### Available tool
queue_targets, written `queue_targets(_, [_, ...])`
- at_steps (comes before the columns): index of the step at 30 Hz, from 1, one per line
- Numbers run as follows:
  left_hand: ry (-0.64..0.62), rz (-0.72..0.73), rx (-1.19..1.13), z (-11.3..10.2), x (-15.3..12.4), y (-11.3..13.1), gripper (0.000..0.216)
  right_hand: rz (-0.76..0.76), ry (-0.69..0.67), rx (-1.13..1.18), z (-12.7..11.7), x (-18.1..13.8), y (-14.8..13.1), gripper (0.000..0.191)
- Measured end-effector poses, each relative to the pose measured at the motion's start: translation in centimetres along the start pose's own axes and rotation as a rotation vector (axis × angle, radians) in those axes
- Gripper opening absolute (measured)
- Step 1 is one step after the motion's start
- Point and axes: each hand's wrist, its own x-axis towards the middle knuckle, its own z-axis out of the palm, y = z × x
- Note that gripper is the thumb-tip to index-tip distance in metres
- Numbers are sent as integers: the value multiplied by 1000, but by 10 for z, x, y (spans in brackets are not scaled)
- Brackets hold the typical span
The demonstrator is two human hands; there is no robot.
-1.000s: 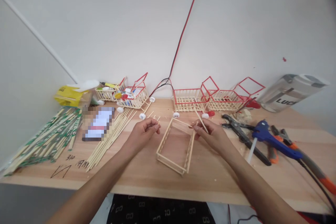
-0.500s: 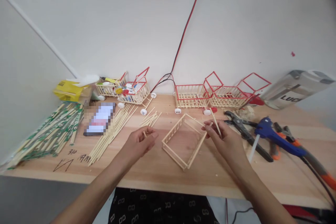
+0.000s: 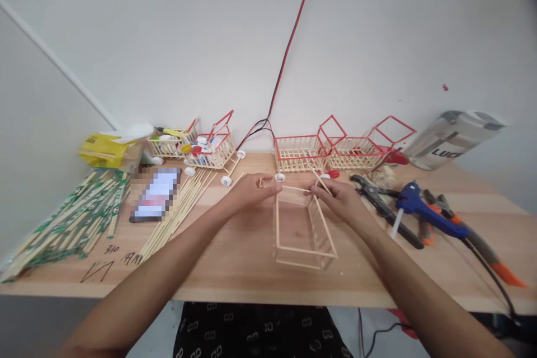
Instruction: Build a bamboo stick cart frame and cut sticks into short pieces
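A box-shaped frame [image 3: 305, 252] of thin wooden sticks rests on the table between my hands, with short uprights along its sides. At its far left corner is my left hand [image 3: 254, 191], fingers closed; the end of a short stick [image 3: 260, 182] shows between them, and the thumb meets the frame. My right hand [image 3: 342, 199] is pinched around a longer wooden stick [image 3: 318, 176] that slants up to the left. Its fingertips are at the frame's far right corner. Whether they also grip the frame is hidden.
Miniature stick carts with red rims [image 3: 300, 139] stand along the wall. Bundled sticks [image 3: 84, 218], a phone [image 3: 157, 196] and loose sticks [image 3: 180, 212] lie left. To the right are pliers [image 3: 380, 204], a blue glue gun [image 3: 419, 207] and a clear container [image 3: 453, 137].
The frame has turned, so one short end now faces me. My left hand has moved right and away from me to its far corner; my right hand has shifted slightly away, still holding the stick.
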Motion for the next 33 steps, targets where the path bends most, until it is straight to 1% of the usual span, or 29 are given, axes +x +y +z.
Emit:
queue_targets(3, [-36, 29, -40, 10, 3, -1, 36, -20, 10, -21, 2, 6, 0, 28])
queue_targets(4, [-27, 39, -39, 13, 1, -1, 32, -27, 30, -33, 2, 5, 0, 28])
queue_targets(6, [11, 55, -23, 17, -4, -1, 30, -8, 105, -63, -1, 0, -2, 30])
queue_targets(9, [67, 81, -14, 20, -10, -4, 31, 101, 265, -97, -10, -23, -7, 34])
queue_targets(12, [97, 93, 2, 22, -13, -6, 29, 184, 362, -63, -14, -56, -15, 35])
queue_targets(15, [102, 101, 47, 24, -17, -2, 30, 273, 372, -37, -6, -80, -26, 35])
queue_targets(17, [101, 108, 74, 24, -21, 4, 30, 317, 379, -57, 2, -86, -33, 35])
queue_targets(21, [91, 103, 114, 23, -27, 11, 31, 358, 378, -99, 12, -82, -39, 41])
queue_targets(27, [80, 70, 153, 20, -30, 13, 31, 398, 384, -148, 13, -82, -42, 41])
queue_targets(33, [41, 61, 185, 20, -32, 14, 27, 361, 396, -231, 20, -83, -48, 38])
